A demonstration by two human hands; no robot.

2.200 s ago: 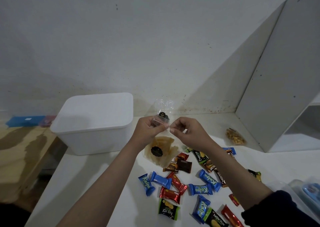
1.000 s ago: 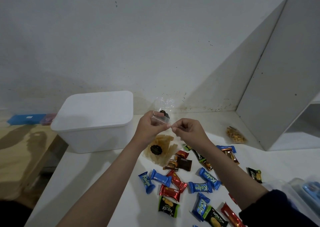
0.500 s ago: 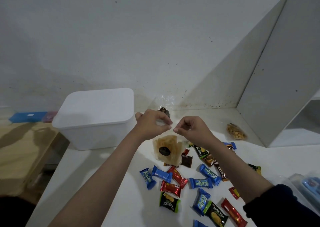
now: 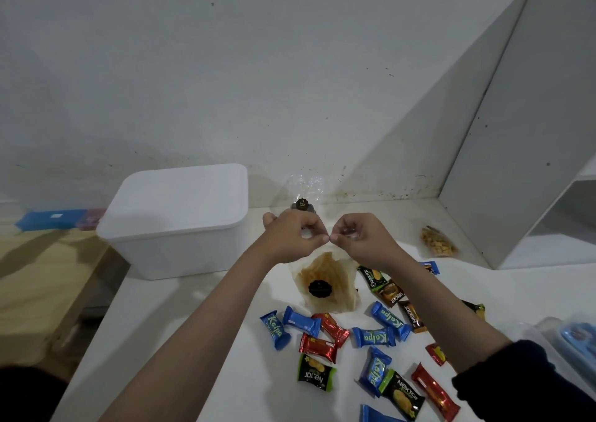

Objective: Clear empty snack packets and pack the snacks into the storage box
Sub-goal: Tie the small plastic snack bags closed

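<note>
clear plastic packet (image 4: 304,192) sits pinched between my left hand (image 4: 292,233) and right hand (image 4: 358,233), fingers curled tight on it, raised over the table to crumple. white storage box (image 4: 175,221) waits lidded, just left.

Dim, cool, even indoor light w/ a grey-blue cast. Soft shadows fall left of the white storage box (image 4: 180,218) and on the wall (image 4: 225,67) behind it. Faint glare on foil snack wrappers (image 4: 317,347). Wide-angle lens bends the edges; bottom corners go dark and soft; mild overall blur.
</note>
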